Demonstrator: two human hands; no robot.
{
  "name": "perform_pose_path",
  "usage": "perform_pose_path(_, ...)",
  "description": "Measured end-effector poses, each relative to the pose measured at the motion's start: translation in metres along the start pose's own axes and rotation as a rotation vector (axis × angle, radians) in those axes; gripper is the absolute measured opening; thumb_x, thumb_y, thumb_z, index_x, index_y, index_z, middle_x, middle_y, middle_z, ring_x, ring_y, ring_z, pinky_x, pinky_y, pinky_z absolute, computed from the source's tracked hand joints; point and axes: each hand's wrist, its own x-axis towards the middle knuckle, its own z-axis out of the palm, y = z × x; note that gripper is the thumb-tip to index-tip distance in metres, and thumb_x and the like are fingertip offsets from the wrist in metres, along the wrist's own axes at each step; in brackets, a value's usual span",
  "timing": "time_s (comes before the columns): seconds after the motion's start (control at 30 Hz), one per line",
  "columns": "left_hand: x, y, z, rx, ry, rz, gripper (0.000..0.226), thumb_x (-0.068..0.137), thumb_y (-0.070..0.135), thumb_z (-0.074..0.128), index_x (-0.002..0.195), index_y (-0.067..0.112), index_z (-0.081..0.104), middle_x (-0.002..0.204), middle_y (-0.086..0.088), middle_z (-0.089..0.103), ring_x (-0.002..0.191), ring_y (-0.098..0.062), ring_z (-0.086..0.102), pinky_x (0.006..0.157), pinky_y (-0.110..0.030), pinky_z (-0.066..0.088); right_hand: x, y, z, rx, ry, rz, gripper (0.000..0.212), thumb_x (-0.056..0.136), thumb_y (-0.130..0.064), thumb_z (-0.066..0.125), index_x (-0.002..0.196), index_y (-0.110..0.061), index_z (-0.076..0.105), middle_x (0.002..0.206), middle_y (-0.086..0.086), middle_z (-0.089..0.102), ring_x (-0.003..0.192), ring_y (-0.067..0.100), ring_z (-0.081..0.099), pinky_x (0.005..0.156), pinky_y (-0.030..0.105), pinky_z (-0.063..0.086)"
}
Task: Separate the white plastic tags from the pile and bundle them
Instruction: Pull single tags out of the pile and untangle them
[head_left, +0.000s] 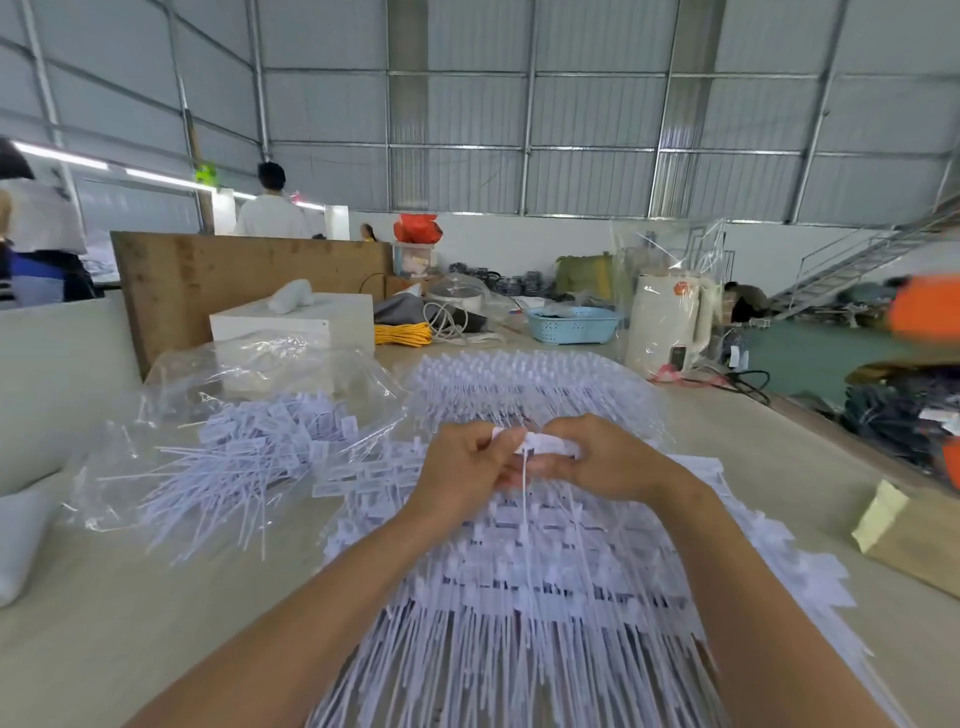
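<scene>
- Left hand (462, 462) and right hand (602, 457) meet, fingers (501, 441) of both pinching a small bunch of white tags (540, 446) between them.
- One tag's tail hangs just below the fingers.
- The big pile (545, 597) spreads beneath them on the bench (156, 597).
- A clear bag of tags (249, 441) lies left of the fingers.

No text is legible (kettle (670, 322) logo blurred).

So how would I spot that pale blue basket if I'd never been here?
Look along the table's far edge, behind the big spread of white plastic tags. Just left of the tall cream kettle sits the blue basket, the only perforated, pale blue thing there.
</scene>
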Motion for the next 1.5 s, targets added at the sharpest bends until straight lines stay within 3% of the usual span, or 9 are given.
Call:
perform_pose_path(0.23, -0.003, 0.006, 0.008, -0.238, -0.112, -0.108, 0.022, 0.094, 0.025, 0.056, 0.094, 0.006, 0.067, 0.057, 0.001, 0.065, 0.047, -0.012, 0.06, 0.05, -0.022, 0.051, -0.007, -0.009, -0.015, -0.004, -0.099, -0.097, 0.015, 0.09, -0.021, 0.061, 0.076, -0.022, 0.059, 0.07, -0.003, 0.058, 0.066, 0.011, 0.052, 0.065, 0.024, 0.041)
perform_pose_path(0.47, -0.006, 0.012, 0.012, 0.081, -0.079, -0.048, 0.038, 0.096, 0.033, 0.052, 0.066, 0.011, 0.057, 0.045, 0.004, 0.056, 0.035, -0.005, 0.047, 0.039, -0.014, 0.036, -0.004, -0.009, -0.008, -0.191, -0.038, -0.087, 0.016, 0.092, -0.018, 0.058, 0.095, -0.008, 0.071, 0.086, 0.008, 0.067, 0.078, 0.018, 0.058, 0.077, 0.034, 0.047)
perform_pose_path(0.67, 0.001, 0.019, -0.01, -0.615, -0.413, -0.578, 0.041, 0.095, 0.025, 0.048, 0.056, 0.013, 0.052, 0.038, 0.007, 0.039, 0.026, 0.0, 0.03, 0.026, -0.012, 0.021, -0.004, -0.004, -0.012, -0.495, 0.062, -0.052, 0.022, 0.094, -0.03, 0.054, 0.073, -0.027, 0.059, 0.082, -0.003, 0.061, 0.082, 0.017, 0.054, 0.07, 0.028, 0.038)
perform_pose_path(0.87, 0.005, 0.0, -0.015, -0.643, -0.332, -0.584, 0.029, 0.093, 0.03, 0.052, 0.071, 0.011, 0.05, 0.047, 0.001, 0.047, 0.032, -0.004, 0.037, 0.031, -0.014, 0.032, -0.016, -0.007, -0.034, -0.019, 0.255, -0.07, 0.021, 0.082, -0.02, 0.071, 0.068, -0.021, 0.056, 0.063, -0.011, 0.05, 0.058, -0.004, 0.046, 0.056, 0.01, 0.032)
perform_pose_path(1.0, 0.004, -0.012, -0.01, -0.527, -0.325, -0.54, 0.028, 0.096, 0.026, 0.051, 0.075, 0.008, 0.052, 0.053, -0.002, 0.053, 0.037, -0.005, 0.041, 0.037, -0.015, 0.036, -0.03, -0.029, -0.046, 0.236, 0.302, -0.141, 0.021, 0.077, -0.029, 0.067, 0.075, -0.009, 0.065, 0.068, -0.001, 0.058, 0.06, 0.003, 0.049, 0.062, 0.014, 0.041)
perform_pose_path(1.13, 0.0, -0.012, -0.004, -0.439, -0.287, -0.468, 0.028, 0.096, 0.025, 0.052, 0.075, 0.006, 0.053, 0.05, -0.002, 0.053, 0.035, -0.006, 0.041, 0.035, -0.016, 0.036, -0.046, -0.045, -0.076, 0.653, 0.524, -0.352, 0.018, 0.077, -0.04, 0.07, 0.073, -0.022, 0.071, 0.065, -0.01, 0.057, 0.06, 0.006, 0.048, 0.057, 0.014, 0.041)
perform_pose_path(1.27, 0.001, -0.011, -0.005, -0.494, -0.265, -0.507, 0.024, 0.097, 0.022, 0.051, 0.08, 0.005, 0.055, 0.054, -0.006, 0.057, 0.037, -0.007, 0.045, 0.036, -0.017, 0.041, -0.051, -0.064, -0.082, 0.546, 0.367, -0.442, 0.036, 0.078, -0.057, 0.064, 0.088, -0.023, 0.073, 0.069, -0.011, 0.062, 0.062, 0.01, 0.05, 0.055, 0.016, 0.04)
perform_pose_path(1.4, 0.004, -0.006, -0.009, -0.685, -0.238, -0.49, 0.018, 0.098, 0.019, 0.043, 0.092, 0.009, 0.057, 0.059, -0.008, 0.059, 0.039, -0.011, 0.049, 0.039, -0.017, 0.044, -0.016, -0.072, -0.031, -0.047, -0.006, -0.226, 0.022, 0.096, -0.019, 0.053, 0.101, -0.005, 0.07, 0.085, -0.001, 0.068, 0.062, 0.001, 0.055, 0.058, 0.019, 0.043)
perform_pose_path(1.5, 0.009, -0.008, -0.013, -0.79, -0.227, -0.43, 0.058, 0.097, 0.054, 0.03, 0.093, 0.008, 0.066, 0.064, -0.008, 0.062, 0.043, -0.013, 0.054, 0.041, -0.019, 0.046, 0.007, -0.06, 0.002, 0.013, -0.058, -0.113, 0.036, 0.092, -0.002, 0.053, 0.126, -0.013, 0.058, 0.091, -0.014, 0.056, 0.074, -0.009, 0.052, 0.067, 0.008, 0.042)
